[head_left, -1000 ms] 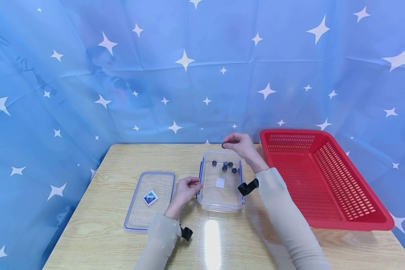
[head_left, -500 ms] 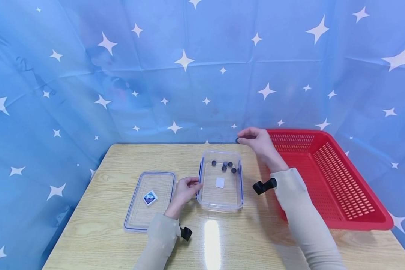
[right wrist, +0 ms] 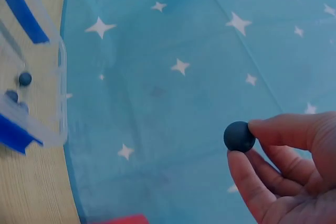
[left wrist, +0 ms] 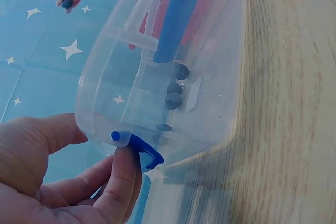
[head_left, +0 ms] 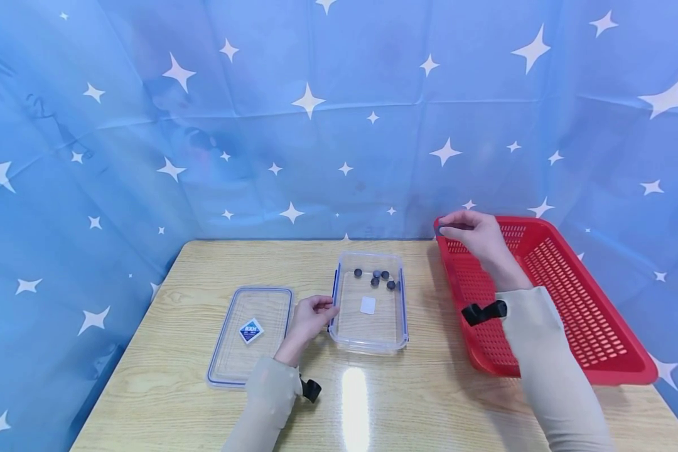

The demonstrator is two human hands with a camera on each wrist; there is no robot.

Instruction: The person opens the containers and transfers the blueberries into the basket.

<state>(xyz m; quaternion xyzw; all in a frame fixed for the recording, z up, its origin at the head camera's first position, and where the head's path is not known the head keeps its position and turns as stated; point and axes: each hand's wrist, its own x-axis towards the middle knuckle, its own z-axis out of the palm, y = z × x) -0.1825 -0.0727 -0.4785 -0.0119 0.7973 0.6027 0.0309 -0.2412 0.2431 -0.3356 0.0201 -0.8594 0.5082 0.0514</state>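
Observation:
My right hand (head_left: 477, 235) pinches a small dark blue ball (right wrist: 239, 136), round and blueberry-like, between thumb and fingertips. In the head view this hand is over the back left corner of a red plastic basket (head_left: 584, 251). On the table stands a clear plastic box (head_left: 367, 342) with blue side latches and no lid on it. Several similar dark balls (head_left: 375, 282) lie toward its back, behind a white square (head_left: 368, 306). At the box's left side my left hand (head_left: 311, 319) grips the wall, with fingertips at a blue latch (left wrist: 142, 148).
A clear lid (head_left: 231, 370) with a blue seal and a blue-and-white label lies flat to the left of the box. Behind the wooden table (head_left: 164, 376) hangs a blue curtain (head_left: 350, 69) with white stars. The basket takes up the table's right side.
My right hand has moved right with the ball, from above the box's back edge to over the basket's back left corner. My left hand and the box have stayed put.

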